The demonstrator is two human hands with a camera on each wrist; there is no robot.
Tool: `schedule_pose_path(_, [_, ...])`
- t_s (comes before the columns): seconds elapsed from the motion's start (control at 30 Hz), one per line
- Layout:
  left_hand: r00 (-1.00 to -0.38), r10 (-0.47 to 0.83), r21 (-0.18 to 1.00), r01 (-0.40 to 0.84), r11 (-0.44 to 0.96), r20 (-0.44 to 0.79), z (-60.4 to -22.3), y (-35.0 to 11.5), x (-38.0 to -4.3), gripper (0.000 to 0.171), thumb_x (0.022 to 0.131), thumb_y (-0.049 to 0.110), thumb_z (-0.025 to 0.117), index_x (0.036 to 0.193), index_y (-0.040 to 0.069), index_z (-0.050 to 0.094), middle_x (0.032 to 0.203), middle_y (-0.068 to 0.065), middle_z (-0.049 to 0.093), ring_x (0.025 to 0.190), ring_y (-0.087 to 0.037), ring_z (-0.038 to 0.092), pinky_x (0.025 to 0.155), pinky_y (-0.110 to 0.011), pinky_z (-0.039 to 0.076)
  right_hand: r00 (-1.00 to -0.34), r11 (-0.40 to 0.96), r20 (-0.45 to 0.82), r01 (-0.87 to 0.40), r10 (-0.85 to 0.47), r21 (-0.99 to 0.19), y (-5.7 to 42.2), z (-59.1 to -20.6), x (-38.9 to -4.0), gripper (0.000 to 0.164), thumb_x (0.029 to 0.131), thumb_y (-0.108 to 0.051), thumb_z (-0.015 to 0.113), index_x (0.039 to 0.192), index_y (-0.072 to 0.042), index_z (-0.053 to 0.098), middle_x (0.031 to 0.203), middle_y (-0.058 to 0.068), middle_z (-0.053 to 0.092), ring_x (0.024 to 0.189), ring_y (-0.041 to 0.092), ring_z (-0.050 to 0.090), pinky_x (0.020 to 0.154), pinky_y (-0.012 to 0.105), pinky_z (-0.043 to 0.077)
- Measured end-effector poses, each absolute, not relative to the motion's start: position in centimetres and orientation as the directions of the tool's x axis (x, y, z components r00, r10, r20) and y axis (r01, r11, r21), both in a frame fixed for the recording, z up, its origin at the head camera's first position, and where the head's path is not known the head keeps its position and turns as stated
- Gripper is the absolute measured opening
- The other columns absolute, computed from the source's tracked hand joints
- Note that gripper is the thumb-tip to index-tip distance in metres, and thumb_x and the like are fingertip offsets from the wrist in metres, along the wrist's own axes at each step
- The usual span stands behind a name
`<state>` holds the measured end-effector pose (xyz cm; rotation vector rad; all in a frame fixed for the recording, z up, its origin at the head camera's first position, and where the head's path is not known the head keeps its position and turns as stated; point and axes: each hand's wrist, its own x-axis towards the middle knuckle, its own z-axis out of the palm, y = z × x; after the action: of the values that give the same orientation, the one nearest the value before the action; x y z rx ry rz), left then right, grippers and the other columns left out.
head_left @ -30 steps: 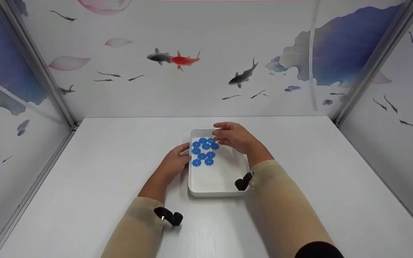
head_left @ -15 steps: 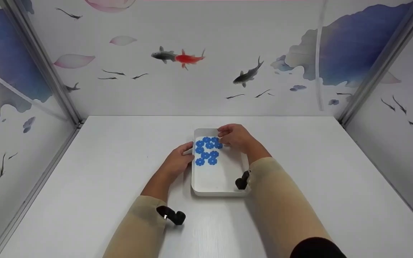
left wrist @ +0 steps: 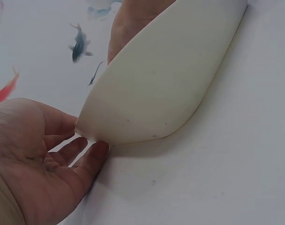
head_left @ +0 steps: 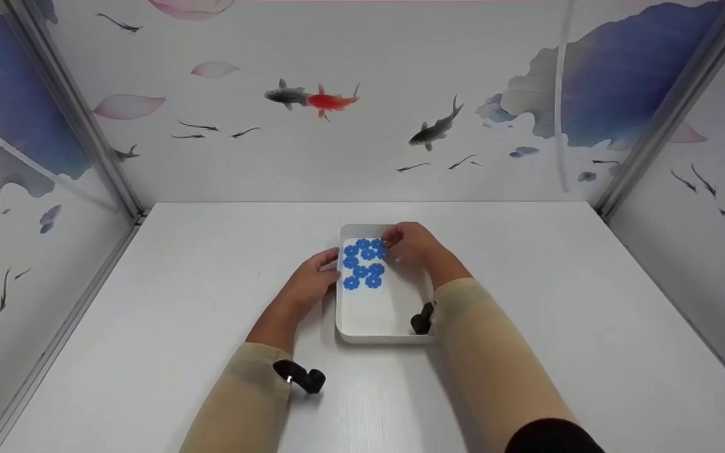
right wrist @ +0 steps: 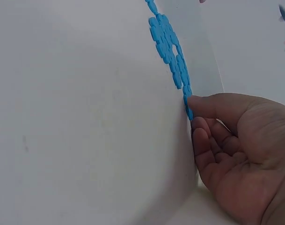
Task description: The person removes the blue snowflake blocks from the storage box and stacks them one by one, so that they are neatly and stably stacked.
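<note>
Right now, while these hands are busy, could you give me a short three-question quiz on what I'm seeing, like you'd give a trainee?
1. Which hand touches the outer side of the white tray?
2. True or false: the flower-shaped pieces are red.
3. In the head view, which part of the tray holds the pieces? A) lower right; B) upper left; C) lower left.

Key:
1. The left hand.
2. False; they are blue.
3. B.
</note>
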<state>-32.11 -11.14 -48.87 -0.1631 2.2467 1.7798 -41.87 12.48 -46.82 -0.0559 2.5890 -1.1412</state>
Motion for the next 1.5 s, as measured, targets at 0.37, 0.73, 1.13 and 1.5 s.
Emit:
schedule_pose_path(0.37, [-0.958, 0.085, 0.942, -0.248, 0.226, -0.272, -49.2, -11.1, -32.1, 0.057, 0.108, 0.02, 0.058, 0.163, 0.026, 0.046, 0.171, 0.001, 0.043, 0.16, -0.027, 0.041, 0.13, -0.05, 0.036, -0.951, 0.735, -0.255, 0.044, -0.178, -0.677, 12.4, -47.3, -41.6, 0.037, 0.091, -0.003, 0.078, 0.124, -0.018, 0.072, 0.122, 0.005, 0.068, 0.118, 0.027, 0.061, 0.115, 0.044, 0.053])
schedule_pose_path(0.73, [-0.961, 0.093, 0.949, -0.239, 0.205, -0.262, -49.3, -11.4, -32.2, 0.057, 0.107, 0.019, 0.059, 0.163, 0.025, 0.047, 0.17, 0.001, 0.045, 0.16, -0.027, 0.042, 0.13, -0.05, 0.035, -0.956, 0.73, -0.246, 0.054, -0.159, -0.682, 12.3, -47.5, -41.6, 0.038, 0.092, -0.004, 0.079, 0.124, -0.023, 0.075, 0.122, 0.003, 0.068, 0.118, 0.027, 0.061, 0.115, 0.044, 0.053])
schedule_pose_path(1.13, [-0.959, 0.092, 0.949, -0.248, 0.194, -0.269, -49.2, -11.2, -32.3, 0.058, 0.107, 0.02, 0.059, 0.163, 0.026, 0.046, 0.169, 0.001, 0.046, 0.157, -0.026, 0.045, 0.129, -0.049, 0.037, -0.952, 0.729, -0.282, 0.11, -0.117, -0.675, 12.0, -46.9, -41.6, 0.035, 0.091, -0.002, 0.078, 0.116, -0.026, 0.078, 0.128, 0.003, 0.068, 0.126, 0.029, 0.06, 0.122, 0.051, 0.047])
schedule_pose_path(1.5, [-0.958, 0.096, 0.954, -0.253, 0.161, -0.271, -49.2, -11.2, -32.5, 0.06, 0.106, 0.018, 0.059, 0.163, 0.024, 0.045, 0.167, -0.001, 0.048, 0.154, -0.025, 0.048, 0.128, -0.049, 0.039, -0.96, 0.626, -0.237, 0.093, -0.151, -0.774, 11.7, -45.9, -41.7, 0.026, 0.099, -0.016, 0.073, 0.124, -0.02, 0.078, 0.128, 0.005, 0.071, 0.115, 0.026, 0.067, 0.106, 0.039, 0.059])
